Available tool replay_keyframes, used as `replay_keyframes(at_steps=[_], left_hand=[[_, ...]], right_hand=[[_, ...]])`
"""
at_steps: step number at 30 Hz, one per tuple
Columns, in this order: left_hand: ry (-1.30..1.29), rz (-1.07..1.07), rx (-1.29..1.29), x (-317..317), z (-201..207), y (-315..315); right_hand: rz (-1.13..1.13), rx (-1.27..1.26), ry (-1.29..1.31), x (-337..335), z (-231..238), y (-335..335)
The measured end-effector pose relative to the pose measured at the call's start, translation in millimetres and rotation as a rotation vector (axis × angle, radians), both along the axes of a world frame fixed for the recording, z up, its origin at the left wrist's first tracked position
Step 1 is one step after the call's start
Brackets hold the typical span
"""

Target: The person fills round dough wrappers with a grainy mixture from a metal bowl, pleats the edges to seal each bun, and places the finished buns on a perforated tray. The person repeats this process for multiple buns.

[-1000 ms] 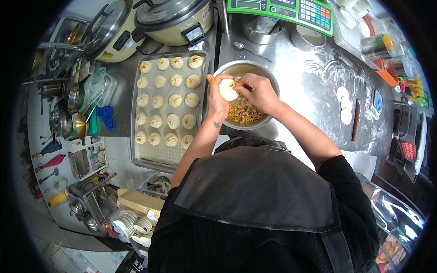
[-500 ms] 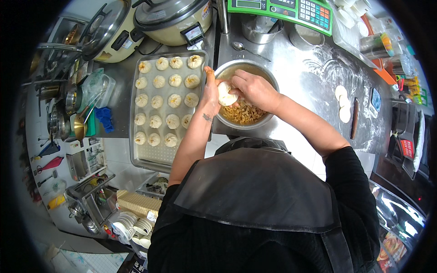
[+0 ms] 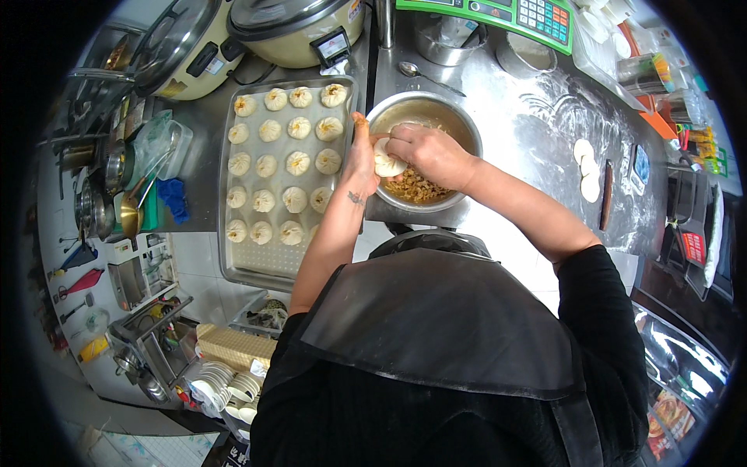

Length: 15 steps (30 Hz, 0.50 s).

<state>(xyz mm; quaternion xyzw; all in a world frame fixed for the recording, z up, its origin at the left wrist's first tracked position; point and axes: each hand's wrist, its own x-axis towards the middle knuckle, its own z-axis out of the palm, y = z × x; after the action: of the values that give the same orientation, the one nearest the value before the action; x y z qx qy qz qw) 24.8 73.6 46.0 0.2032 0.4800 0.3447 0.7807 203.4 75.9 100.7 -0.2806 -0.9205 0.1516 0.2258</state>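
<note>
Over the left part of a steel bowl (image 3: 472,128), a white dough bun (image 3: 388,160) rests cupped in my left hand (image 3: 361,162). My right hand (image 3: 430,152) pinches the bun's upper right edge, with its fingertips partly hidden. Brown chopped filling (image 3: 420,187) lies in the bowl below. Left of my left hand is a metal tray (image 3: 226,258) bearing several rows of pleated buns (image 3: 297,163); my left forearm covers part of its right side.
Flat dough rounds (image 3: 590,187), a thin brown rolling pin (image 3: 606,196) and a small blue-edged device (image 3: 640,170) lie on the floured steel table at right. Behind the bowl are a spoon (image 3: 420,76), metal pots (image 3: 526,56) and a green scale (image 3: 498,14). Large cookers (image 3: 299,39) stand back left.
The whole view has shifted slightly. My right fingers have moved a little along the bun's edge, while my left hand still cups it over the bowl.
</note>
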Motion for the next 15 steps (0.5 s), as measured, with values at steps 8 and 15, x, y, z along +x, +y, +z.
replay_keyframes(at_steps=[8,15], left_hand=[[-0.065,0.104,0.039,-5,-6,-4],[-0.175,0.434,-0.029,18,-11,-12]], right_hand=[[-0.177,-0.445,0.271,5,0,-1],[-0.254,-0.18,0.159,4,-7,-27]])
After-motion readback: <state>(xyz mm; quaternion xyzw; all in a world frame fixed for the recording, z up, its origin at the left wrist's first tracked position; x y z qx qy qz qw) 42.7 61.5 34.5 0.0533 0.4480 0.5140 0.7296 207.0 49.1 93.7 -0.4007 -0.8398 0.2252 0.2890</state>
